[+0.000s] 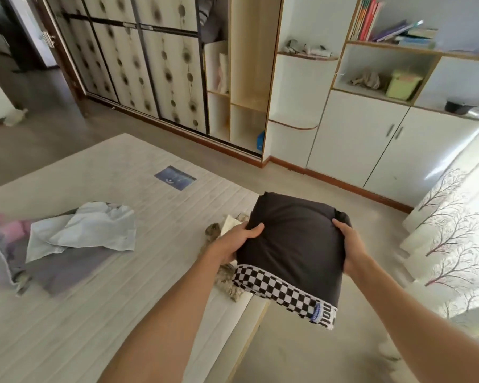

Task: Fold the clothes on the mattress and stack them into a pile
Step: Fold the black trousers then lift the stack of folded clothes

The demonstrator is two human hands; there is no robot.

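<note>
At the left of the frame I am seeing a pale blue shirt (89, 230) lying crumpled over grey and pink clothes (6, 244) on the mattress (100, 299), with a furry tan garment (227, 283) lying at its right edge. At centre right, my left hand (238, 241) and right hand (349, 244) are gripping opposite sides of a folded black garment (293, 244) with a checkered waistband, holding it just above that tan garment and the mattress edge.

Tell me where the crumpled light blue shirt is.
In the head view, the crumpled light blue shirt lies unfolded at left on the white mattress, atop grey-and-pink clothes, well apart from both hands.
</note>
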